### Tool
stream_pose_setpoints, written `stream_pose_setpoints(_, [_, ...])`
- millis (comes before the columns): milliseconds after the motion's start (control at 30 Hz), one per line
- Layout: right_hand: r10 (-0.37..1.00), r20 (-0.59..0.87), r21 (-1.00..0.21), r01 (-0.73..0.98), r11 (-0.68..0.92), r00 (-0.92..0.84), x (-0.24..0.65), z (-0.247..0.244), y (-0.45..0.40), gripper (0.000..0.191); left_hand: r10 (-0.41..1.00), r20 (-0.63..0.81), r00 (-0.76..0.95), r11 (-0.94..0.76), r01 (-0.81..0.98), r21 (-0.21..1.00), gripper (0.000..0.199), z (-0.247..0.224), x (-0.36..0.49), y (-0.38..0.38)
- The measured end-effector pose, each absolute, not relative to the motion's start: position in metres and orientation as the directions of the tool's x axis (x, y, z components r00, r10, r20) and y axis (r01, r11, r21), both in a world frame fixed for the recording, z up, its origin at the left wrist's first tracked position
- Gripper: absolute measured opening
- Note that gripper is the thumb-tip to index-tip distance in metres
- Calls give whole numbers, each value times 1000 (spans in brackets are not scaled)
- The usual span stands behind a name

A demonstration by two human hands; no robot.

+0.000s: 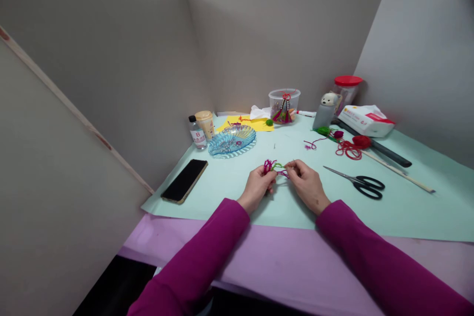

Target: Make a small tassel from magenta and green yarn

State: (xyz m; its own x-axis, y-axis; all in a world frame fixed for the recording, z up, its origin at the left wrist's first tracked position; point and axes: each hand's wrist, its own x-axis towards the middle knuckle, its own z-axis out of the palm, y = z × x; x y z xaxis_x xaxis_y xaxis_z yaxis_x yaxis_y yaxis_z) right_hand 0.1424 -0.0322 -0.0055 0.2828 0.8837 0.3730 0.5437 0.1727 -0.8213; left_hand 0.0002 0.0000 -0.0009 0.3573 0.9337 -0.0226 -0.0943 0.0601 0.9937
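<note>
Over the pale green table sheet, my left hand [258, 185] pinches a small bundle of magenta and green yarn [269, 165]. Loops of it stick up above the fingers. My right hand [304, 180], close beside it, has its fingertips pressed together on the strands of the same yarn. Magenta and green lengths stretch between both hands. Black-handled scissors [365, 185] lie to the right of my right hand, blades pointing left. A thin short piece [274, 146] lies on the sheet beyond my hands, too small to name.
A phone [185, 181], a bottle labelled B [197, 133], a lidded cup [206, 123] and a blue shell-shaped dish [218, 150] stand left. Behind is a clear tub [274, 103] with tassels. Right are red yarn [348, 150], a dark-handled tool [390, 153], a stick [400, 173] and tissues [365, 119].
</note>
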Motion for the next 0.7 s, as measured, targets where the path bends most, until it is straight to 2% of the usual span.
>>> stream_pose_setpoints(133, [798, 448, -807, 567, 166, 404, 142, -2, -35, 24, 940, -15, 340, 56, -111, 992, 16, -2, -1, 2])
stream_pose_setpoints(233, [790, 556, -706, 648, 286, 258, 139, -5, -35, 21, 943, -7, 334, 58, -141, 988, 16, -1, 0, 2])
stream_pose_setpoints(333, [790, 601, -612, 704, 359, 119, 137, -9, -34, 17, 945, 0, 327, 56, -162, 985, 18, 0, 1, 1])
stream_pose_setpoints(700, [804, 595, -498, 786, 366, 2, 136, -16, -33, 15, 948, -42, 317, 94, -149, 984, 20, 3, 2, -1])
